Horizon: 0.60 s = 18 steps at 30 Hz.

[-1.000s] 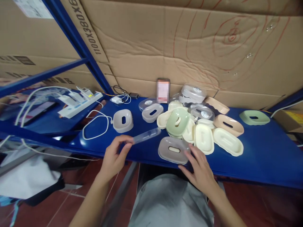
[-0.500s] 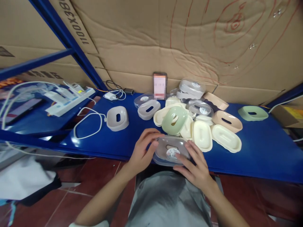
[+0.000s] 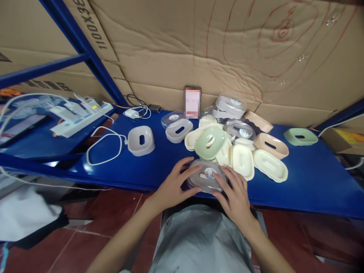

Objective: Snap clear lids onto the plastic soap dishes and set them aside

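Two hands are laid on one grey soap box [image 3: 205, 176] capped by a clear lid, at the near edge of the blue shelf [image 3: 298, 182], just in front of the pile of soap dishes [image 3: 233, 146]. The box's long axis is set left to right, so it is flanked at each end. The left hand [image 3: 173, 185] is cupped on the left end, the right hand [image 3: 234, 193] on the right; fingers are spread over the lid, pressing rather than fully closed. Both are equally near.
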Each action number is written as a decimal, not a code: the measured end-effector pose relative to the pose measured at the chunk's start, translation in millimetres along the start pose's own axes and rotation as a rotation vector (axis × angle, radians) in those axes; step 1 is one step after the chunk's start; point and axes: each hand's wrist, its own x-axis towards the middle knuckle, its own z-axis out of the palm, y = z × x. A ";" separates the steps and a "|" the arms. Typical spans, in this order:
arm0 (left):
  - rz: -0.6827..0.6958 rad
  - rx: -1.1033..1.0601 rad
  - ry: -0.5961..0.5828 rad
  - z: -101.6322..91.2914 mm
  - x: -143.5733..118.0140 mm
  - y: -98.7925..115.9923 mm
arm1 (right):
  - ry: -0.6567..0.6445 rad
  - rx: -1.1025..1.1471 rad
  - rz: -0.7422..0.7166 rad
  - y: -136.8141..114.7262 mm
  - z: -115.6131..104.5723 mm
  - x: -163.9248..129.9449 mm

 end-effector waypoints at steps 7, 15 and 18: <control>-0.037 -0.040 -0.068 -3.1 -2.6 -4.5 | -0.020 -0.026 -0.090 2.5 -0.2 -1.5; -0.134 -0.150 -0.118 -8.8 3.2 -3.9 | -0.079 0.108 -0.146 7.5 -3.7 -1.8; -0.131 -0.171 -0.130 -8.4 5.0 -4.5 | -0.063 0.092 -0.155 7.0 -3.4 -0.9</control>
